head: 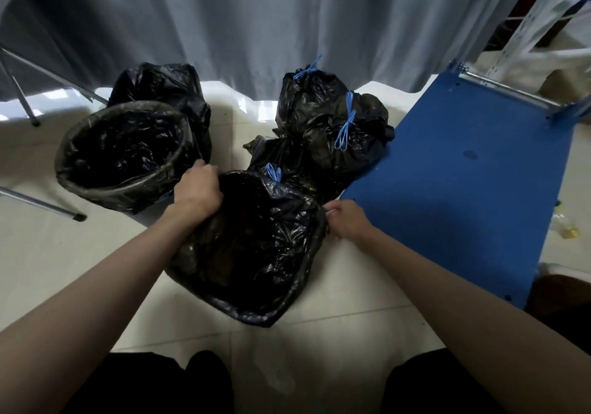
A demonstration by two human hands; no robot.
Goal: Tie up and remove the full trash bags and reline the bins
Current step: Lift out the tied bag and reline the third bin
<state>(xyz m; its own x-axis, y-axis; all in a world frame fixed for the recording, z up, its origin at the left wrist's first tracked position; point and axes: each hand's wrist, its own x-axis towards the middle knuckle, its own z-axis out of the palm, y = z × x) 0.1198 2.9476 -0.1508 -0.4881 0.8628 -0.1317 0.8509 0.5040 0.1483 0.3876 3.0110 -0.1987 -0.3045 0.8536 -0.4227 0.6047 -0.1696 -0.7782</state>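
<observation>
**Open black bag held at both rim edges, floor level**

Open bag (252, 247): thin black plastic film, glossy, heavily crinkled; its mouth gapes wide in a rough oval. It sits on the pale tiled floor (64, 254) directly before the person, between both forearms. A blue drawstring loop (274, 172) shows at its far rim.

Left hand (198, 190): fingers curled round the bag's left rim, gripping the film. Right hand (343, 222): fingers bunched, pinching the right rim edge; what sits between the fingertips is too small to resolve.

Lined bin (123, 151): round, to the left and just beside the open bag, with black film folded over its rim and the liner slack and wrinkled inside. Behind it, another black bag (160, 84), lumpy.

Tied bags (323, 116): a cluster beyond the open bag, bulging, necks cinched with blue drawstrings (345, 129).

Blue panel (454, 170): flat, matte, rigid, to the right. Grey curtain (224, 23) hangs in soft vertical folds behind.
</observation>
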